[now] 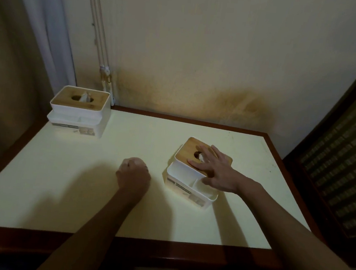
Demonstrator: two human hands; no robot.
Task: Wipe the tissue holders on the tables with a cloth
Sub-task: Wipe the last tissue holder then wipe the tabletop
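Two white tissue holders with wooden lids stand on a cream table (pixel 105 184). The near tissue holder (pixel 185 183) is right of centre, turned at an angle, with a tissue showing in its lid hole. My right hand (pixel 214 169) lies flat on its wooden lid, fingers spread and straight. My left hand (pixel 133 173) is a closed fist just left of that holder, resting on or just above the table; nothing shows in it. The far tissue holder (pixel 78 112) sits at the table's back left corner. No cloth is in view.
The table has a dark wooden rim (pixel 164 246) and stands against a stained wall (pixel 199 72). A curtain (pixel 42 28) hangs at the back left. A dark woven chair or panel (pixel 342 152) stands close to the table's right side.
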